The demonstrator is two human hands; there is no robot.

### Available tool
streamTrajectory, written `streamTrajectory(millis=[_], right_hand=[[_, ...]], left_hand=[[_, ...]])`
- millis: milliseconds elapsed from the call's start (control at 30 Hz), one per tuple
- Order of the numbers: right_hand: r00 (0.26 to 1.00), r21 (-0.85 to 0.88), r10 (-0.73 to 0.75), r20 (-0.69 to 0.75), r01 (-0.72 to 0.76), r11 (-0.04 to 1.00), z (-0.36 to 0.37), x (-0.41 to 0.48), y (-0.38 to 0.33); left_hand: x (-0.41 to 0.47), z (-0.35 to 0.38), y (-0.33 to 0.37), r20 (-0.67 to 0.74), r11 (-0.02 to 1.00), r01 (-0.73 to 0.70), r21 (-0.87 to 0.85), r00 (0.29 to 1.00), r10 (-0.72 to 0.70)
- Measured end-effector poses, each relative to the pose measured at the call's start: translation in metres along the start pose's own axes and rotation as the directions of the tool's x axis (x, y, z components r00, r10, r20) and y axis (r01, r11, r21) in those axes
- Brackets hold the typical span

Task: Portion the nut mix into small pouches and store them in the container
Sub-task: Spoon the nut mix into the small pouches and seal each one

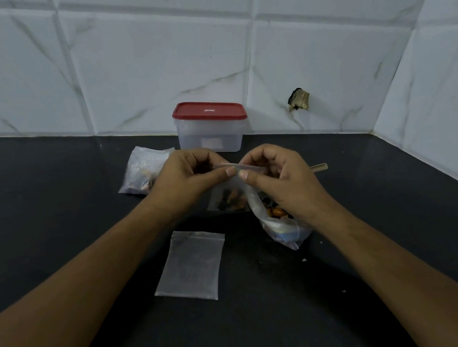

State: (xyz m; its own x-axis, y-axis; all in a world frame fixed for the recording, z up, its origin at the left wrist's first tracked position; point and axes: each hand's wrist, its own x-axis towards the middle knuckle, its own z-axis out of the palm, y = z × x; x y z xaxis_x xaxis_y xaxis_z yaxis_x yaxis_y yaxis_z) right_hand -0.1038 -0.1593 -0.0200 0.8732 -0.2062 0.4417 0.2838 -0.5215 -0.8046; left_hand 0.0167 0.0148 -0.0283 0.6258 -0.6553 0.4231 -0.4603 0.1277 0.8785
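Now, middle of counter: left hand and right hand both pinch top strip of small pouch, thumbs and forefingers closed on it, nuts showing in its lower half. Nut mix bag just under right hand. Empty pouch flat, nearer front edge. Filled pouch behind left hand. Container at back edge against tiled wall, red lid on. Wooden handle pokes out beside right hand.

Clear nut-filled pouch upright before closed red-lidded container.
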Motion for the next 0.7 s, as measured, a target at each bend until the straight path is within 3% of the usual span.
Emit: streamTrajectory(millis=[267, 700], right_hand=[[1.0, -0.049, -0.015, -0.027, 0.014, 0.999, -0.001, 0.003, 0.0], [0.994, -0.075, 0.039, -0.104, -0.047, 0.996, -0.014, 0.007, 0.003]], left_hand=[[0.001, 0.001, 0.003, 0.019, 1.0, -0.021, 0.021, 1.0, 0.02], [0.003, -0.011, 0.01, -0.12, 0.997, 0.078, -0.025, 0.99, -0.08]])
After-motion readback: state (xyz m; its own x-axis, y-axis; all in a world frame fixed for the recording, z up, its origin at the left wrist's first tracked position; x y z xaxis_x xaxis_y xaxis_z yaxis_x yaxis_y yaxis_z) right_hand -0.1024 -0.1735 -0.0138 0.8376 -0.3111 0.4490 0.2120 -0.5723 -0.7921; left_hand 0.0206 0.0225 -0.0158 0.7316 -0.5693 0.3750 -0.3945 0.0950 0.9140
